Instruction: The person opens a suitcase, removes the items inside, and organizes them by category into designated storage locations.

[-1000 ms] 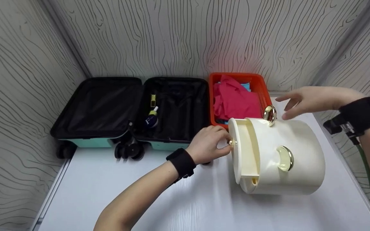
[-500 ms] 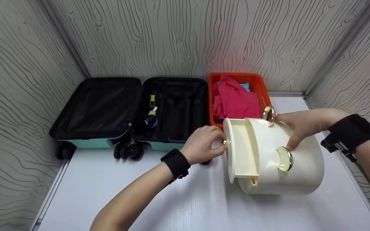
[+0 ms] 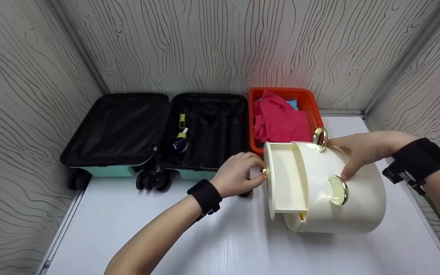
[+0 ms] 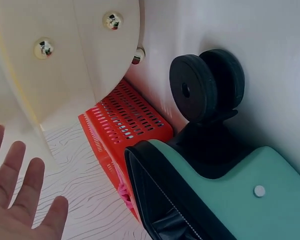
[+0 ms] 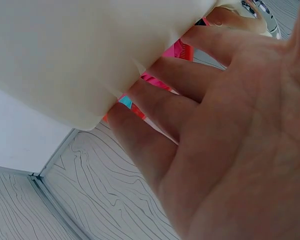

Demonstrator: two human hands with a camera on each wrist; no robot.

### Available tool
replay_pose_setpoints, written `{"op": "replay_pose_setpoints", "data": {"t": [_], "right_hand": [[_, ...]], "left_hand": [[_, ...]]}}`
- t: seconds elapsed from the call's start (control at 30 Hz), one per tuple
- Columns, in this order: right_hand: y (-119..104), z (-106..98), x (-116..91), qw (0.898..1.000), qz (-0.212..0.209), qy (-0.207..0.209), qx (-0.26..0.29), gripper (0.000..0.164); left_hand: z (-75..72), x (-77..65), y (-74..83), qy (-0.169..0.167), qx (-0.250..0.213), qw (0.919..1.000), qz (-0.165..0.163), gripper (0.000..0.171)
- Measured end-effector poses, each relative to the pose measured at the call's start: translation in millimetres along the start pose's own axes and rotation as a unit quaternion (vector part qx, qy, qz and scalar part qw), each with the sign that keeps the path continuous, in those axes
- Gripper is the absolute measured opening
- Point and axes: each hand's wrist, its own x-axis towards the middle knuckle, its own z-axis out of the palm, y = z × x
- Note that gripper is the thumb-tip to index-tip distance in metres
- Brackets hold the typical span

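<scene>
A cream drawer organizer [image 3: 351, 198] with rounded sides stands on the white table, one drawer [image 3: 288, 179] pulled partway out toward the left. Thumb and fingertips of my left hand [image 3: 239, 173] pinch that drawer's small gold knob [image 3: 264, 171]. More gold knobs [image 4: 112, 21] show on the organizer's front in the left wrist view. My right hand [image 3: 369, 151] rests against the organizer's body, its thumb beside the gold crescent handle [image 3: 344, 191] and its index finger near the gold ring handle [image 3: 320, 138]. In the right wrist view, the nearly straight fingers [image 5: 142, 132] press the cream side.
An open mint suitcase [image 3: 107, 171] with black lining lies at the back left. Inside it are a dark blue dropper bottle [image 3: 180, 144] and a small yellow-and-black item [image 3: 182, 120]. Behind the organizer, a red basket [image 3: 281, 91] holds pink cloth [image 3: 281, 122]. Patterned walls [image 3: 212, 46] enclose the table.
My left hand has drawn the drawer farther out to the left. The right hand has come down from above the organizer onto its body, which stays in place.
</scene>
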Motion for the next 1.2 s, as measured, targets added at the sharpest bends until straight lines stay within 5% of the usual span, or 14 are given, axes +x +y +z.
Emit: {"op": "replay_pose_setpoints", "data": {"t": [0.17,0.37,0.6,0.77,1.03,1.2], "right_hand": [[-1,0,-1,1.0,-0.005,0.006,-0.013,0.093],[0,0,-2,1.0,-0.007,0.004,-0.009,0.091],[2,1,0,1.0,-0.001,0.001,-0.005,0.092],[2,0,0,1.0,-0.005,0.001,-0.002,0.089],[0,2,-2,1.0,0.004,0.005,0.001,0.09],[0,3,-2,1.0,0.002,0.008,0.001,0.089]], "left_hand": [[-6.2,-5.0,-13.0,-0.025,0.002,0.9994,-0.026,0.036],[-25.2,-8.9,-58.1,-0.03,0.047,0.9924,-0.11,0.045],[-54.1,-18.3,-113.7,-0.053,0.091,0.9676,-0.229,0.058],[-67.1,-24.5,-141.0,-0.073,0.1,0.9525,-0.278,0.067],[-59.9,-35.8,-178.7,-0.113,0.111,0.9201,-0.358,0.071],[-51.6,-38.0,-188.4,-0.13,0.086,0.899,-0.409,0.067]]}}
